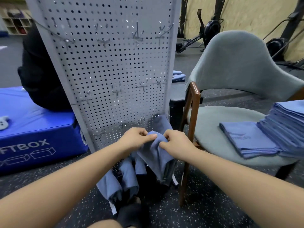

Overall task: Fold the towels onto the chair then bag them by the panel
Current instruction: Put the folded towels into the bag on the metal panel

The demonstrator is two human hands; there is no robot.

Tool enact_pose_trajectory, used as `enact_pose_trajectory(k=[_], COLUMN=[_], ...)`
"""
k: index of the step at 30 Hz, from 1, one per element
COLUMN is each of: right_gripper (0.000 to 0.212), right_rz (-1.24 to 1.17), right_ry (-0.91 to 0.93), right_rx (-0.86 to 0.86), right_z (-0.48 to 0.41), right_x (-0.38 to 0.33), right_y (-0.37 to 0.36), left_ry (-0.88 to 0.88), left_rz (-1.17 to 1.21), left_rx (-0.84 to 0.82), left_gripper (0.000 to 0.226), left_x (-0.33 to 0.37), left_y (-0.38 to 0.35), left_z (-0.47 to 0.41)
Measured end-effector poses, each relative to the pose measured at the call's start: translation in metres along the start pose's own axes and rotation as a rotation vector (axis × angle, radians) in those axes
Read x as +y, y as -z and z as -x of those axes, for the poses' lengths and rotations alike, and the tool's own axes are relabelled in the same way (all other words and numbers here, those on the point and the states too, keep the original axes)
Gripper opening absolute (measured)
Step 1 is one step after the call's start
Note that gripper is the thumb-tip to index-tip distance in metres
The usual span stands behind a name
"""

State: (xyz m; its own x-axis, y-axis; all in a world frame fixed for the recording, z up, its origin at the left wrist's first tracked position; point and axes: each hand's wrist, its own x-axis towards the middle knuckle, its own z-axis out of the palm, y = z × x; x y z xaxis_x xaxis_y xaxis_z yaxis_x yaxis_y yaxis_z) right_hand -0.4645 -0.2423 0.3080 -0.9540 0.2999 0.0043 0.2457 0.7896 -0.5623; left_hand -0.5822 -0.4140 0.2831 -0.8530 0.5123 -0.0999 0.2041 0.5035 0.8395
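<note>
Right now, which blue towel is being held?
The loose towel before the perforated panel: the left hand and right hand both pinch its top. Folded towels lie untouched on the chair.

- The left hand [136, 137] and right hand [176, 140] both pinch the top of a blue towel [158, 153] at the foot of the perforated panel [107, 63].
- More blue cloths [115, 181] hang just below it, over the speckled floor [213, 211].
- On the chair [210, 122] to the right, a folded towel [246, 140] lies beside a tall stack [287, 125].
</note>
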Motion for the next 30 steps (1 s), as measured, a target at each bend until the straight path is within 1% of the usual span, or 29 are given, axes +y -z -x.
enact_pose_trajectory(k=[2, 4, 5, 9, 13, 15, 19, 21, 23, 27, 30], right_gripper=[0.011, 0.012, 0.014, 0.015, 0.018, 0.017, 0.017, 0.017, 0.017, 0.013, 0.022], right_rz=[-0.007, -0.011, -0.014, -0.042, -0.053, -0.061, -0.069, -0.046, -0.022, -0.022, 0.018], right_ry=[-0.004, -0.017, -0.024, -0.042, -0.039, -0.032, -0.018, -0.023, -0.017, 0.007, 0.019], right_rx=[0.016, 0.046, 0.061, 0.093, 0.138, 0.160, 0.177, 0.158, 0.145, 0.140, 0.122], right_z=[-0.007, -0.015, -0.019, -0.038, -0.053, -0.060, -0.073, -0.079, -0.087, -0.101, -0.108], right_x=[-0.001, -0.002, -0.003, -0.008, -0.013, -0.015, -0.018, -0.021, -0.025, -0.033, -0.040], right_y=[-0.009, -0.013, -0.014, -0.012, -0.009, -0.007, -0.005, -0.006, -0.009, -0.017, -0.024], left_ry=[-0.018, -0.030, -0.034, 0.006, -0.032, -0.049, -0.064, -0.038, -0.015, -0.025, -0.017], left_rz=[0.006, 0.019, 0.039, 0.139, 0.139, 0.081, -0.158, -0.247, -0.308, -0.383, -0.496], left_rx=[0.086, 0.125, 0.113, -0.025, -0.058, -0.035, 0.003, -0.018, -0.047, -0.033, -0.022], left_gripper=[0.047, 0.042, 0.038, 0.021, 0.010, 0.009, 0.010, 0.017, 0.025, 0.022, 0.024], left_x=[-0.009, -0.010, -0.009, 0.003, 0.016, 0.024, 0.042, 0.045, 0.045, 0.039, 0.038], left_y=[0.001, 0.000, 0.001, 0.010, 0.020, 0.024, 0.035, 0.039, 0.043, 0.053, 0.054], left_z=[-0.004, -0.009, -0.013, -0.031, -0.047, -0.055, -0.072, -0.080, -0.086, -0.093, -0.095])
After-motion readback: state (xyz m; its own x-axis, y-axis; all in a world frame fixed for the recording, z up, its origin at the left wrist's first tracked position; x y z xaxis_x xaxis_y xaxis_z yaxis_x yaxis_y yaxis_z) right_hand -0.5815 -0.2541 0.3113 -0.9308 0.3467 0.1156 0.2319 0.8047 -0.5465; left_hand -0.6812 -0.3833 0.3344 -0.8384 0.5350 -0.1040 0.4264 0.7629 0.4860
